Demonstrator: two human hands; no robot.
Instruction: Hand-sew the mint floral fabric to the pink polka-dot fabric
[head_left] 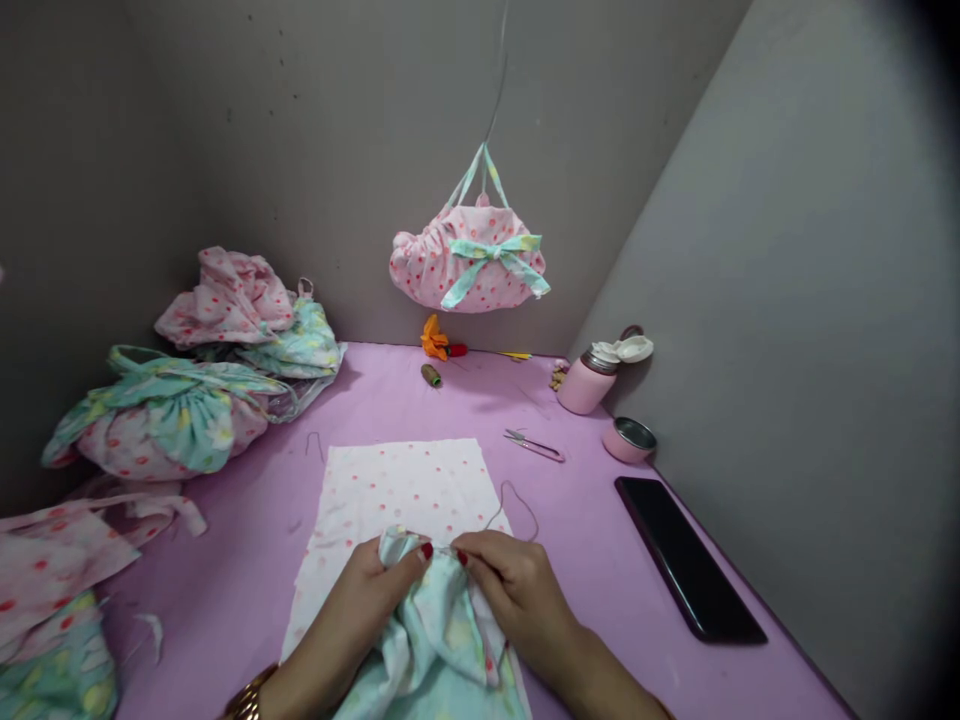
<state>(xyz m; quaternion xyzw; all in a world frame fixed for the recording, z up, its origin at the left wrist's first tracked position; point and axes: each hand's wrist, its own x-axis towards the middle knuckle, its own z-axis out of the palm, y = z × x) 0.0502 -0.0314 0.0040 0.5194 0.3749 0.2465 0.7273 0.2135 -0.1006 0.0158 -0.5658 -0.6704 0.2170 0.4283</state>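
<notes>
A mint-green fabric piece with a pale floral print (431, 640) hangs bunched between my two hands at the front of the table. My left hand (379, 580) is closed, pinching the fabric's top edge between thumb and fingers. Close beside it, my right hand (521, 585) pinches the same edge, its fingertips almost meeting the left thumb. A thin thread (525, 497) loops out behind the right hand; whether a needle sits in those fingers is too small to tell. Under the hands lies a white cloth with red dots (405, 480).
Thread snips (534, 446) lie beyond the right hand, near a thread spool (431, 375). On the right are a black phone (686, 560), a pink cup (628, 440) and a pink flask (587, 383). Sewn fabric bags (172, 415) pile up left; another bag (480, 260) hangs at the back.
</notes>
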